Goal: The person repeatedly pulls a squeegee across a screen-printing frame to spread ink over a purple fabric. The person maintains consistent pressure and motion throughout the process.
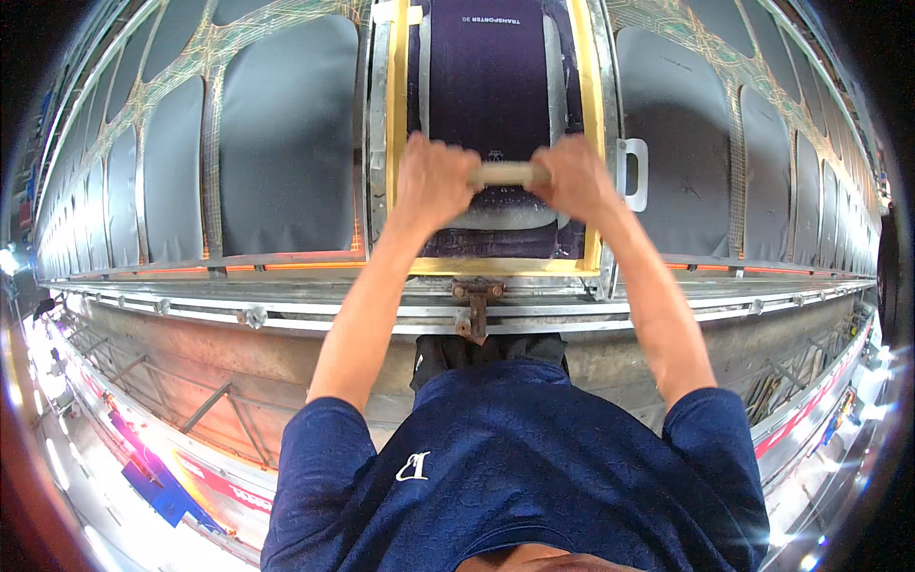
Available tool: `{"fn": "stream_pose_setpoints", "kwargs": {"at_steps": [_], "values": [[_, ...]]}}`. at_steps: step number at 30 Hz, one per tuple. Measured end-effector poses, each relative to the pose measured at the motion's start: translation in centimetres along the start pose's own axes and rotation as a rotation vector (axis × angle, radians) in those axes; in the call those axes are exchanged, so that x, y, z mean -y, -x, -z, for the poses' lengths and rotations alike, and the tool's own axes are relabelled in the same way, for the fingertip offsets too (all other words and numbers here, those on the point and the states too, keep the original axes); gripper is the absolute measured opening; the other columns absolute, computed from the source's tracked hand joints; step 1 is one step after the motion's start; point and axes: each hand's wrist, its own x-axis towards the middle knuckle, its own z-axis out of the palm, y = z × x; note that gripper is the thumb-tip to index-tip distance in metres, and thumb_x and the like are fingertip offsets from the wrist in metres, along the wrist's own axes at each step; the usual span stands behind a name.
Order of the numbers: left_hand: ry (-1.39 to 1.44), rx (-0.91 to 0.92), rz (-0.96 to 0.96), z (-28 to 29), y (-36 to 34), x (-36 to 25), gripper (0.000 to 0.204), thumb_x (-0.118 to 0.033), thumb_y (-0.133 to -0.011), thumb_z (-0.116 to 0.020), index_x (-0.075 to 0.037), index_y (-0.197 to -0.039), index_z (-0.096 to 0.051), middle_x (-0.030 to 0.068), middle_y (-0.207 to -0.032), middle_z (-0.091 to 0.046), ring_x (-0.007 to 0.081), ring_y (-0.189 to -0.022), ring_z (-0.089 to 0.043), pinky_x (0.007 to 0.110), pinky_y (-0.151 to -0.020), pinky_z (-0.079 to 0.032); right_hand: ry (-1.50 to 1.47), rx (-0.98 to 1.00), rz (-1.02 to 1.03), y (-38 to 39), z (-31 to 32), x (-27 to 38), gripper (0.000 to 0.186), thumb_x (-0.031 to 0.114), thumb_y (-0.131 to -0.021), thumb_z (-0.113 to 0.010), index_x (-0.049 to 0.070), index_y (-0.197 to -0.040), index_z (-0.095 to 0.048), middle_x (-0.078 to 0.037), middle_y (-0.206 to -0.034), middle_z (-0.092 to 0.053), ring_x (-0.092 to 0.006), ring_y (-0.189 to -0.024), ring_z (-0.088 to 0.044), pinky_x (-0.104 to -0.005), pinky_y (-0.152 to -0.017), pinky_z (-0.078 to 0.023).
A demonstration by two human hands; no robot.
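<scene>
Both my hands are closed on a pale squeegee [510, 173], its bar showing between them. My left hand [434, 183] wraps its left end and my right hand [577, 181] its right end; both are smeared by motion. The squeegee is over the lower part of a dark purple printing screen [486, 76], whose mesh carries pale grey curved shapes and small lettering. Yellow tape [593, 95] lines the inside of the screen's metal frame [378, 124]. The squeegee's lower edge is hard to make out.
Dark grey cut panels lie along the long table, some left [286, 133] and some right [672, 143] of the screen. A white handle [637, 175] juts from the frame's right side. A metal rail [591, 319] with a rusty bracket [478, 303] runs between the screen and my body.
</scene>
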Motion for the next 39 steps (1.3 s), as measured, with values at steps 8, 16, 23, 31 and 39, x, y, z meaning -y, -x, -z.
{"fn": "stream_pose_setpoints", "kwargs": {"at_steps": [8, 16, 23, 31, 39], "values": [[0.119, -0.196, -0.023, -1.4, 6.2, -2.4, 0.025, -0.013, -0.067, -0.082, -0.015, -0.091, -0.075, -0.0007, -0.09, -0.073, 0.0224, -0.084, -0.065, 0.039, -0.084, -0.044, -0.462, -0.508, -0.201, 4.1, 1.3, -1.9, 0.035, 0.035, -0.086, -0.078, 0.005, -0.105, -0.072, -0.016, -0.1, -0.075, -0.0379, -0.098, -0.07, -0.0461, -0.088, -0.053], [0.044, -0.196, -0.05, -2.5, 7.9, -2.7, 0.034, -0.009, -0.063, -0.074, -0.015, -0.096, -0.071, -0.0024, -0.095, -0.069, 0.0225, -0.09, -0.063, 0.038, -0.089, -0.043, -0.278, -0.599, -0.716, 3.6, -4.9, -14.2, 0.036, 0.038, -0.096, -0.067, 0.002, -0.095, -0.067, -0.018, -0.088, -0.069, -0.0341, -0.082, -0.067, -0.0422, -0.077, -0.051], [0.228, -0.345, 0.017, 0.0, 11.1, -0.3, 0.032, -0.008, -0.064, -0.074, -0.016, -0.094, -0.07, -0.0055, -0.096, -0.07, 0.0181, -0.091, -0.062, 0.037, -0.089, -0.043, -0.383, -0.632, -0.734, 2.4, 3.3, -5.7, 0.032, 0.032, -0.095, -0.069, 0.001, -0.089, -0.067, -0.015, -0.081, -0.067, -0.0266, -0.072, -0.061, -0.0389, -0.072, -0.049], [0.067, -0.351, 0.05, 6.4, 21.6, 16.2, 0.029, -0.007, -0.061, -0.073, -0.014, -0.089, -0.069, -0.0029, -0.095, -0.071, 0.0201, -0.087, -0.062, 0.038, -0.085, -0.044, -0.567, -0.808, -0.551, -10.6, -8.7, 10.7, 0.032, 0.033, -0.093, -0.069, 0.002, -0.087, -0.067, -0.016, -0.081, -0.068, -0.0316, -0.074, -0.065, -0.0403, -0.072, -0.051], [0.037, -0.267, -0.001, 5.9, 32.3, 24.7, 0.037, -0.006, -0.061, -0.074, -0.012, -0.098, -0.069, -0.0017, -0.103, -0.071, 0.02, -0.087, -0.061, 0.038, -0.086, -0.043, -0.515, -0.788, -0.601, -16.6, -11.5, 19.1, 0.031, 0.032, -0.094, -0.066, 0.003, -0.086, -0.066, -0.014, -0.077, -0.069, -0.0347, -0.074, -0.069, -0.0415, -0.072, -0.051]]}}
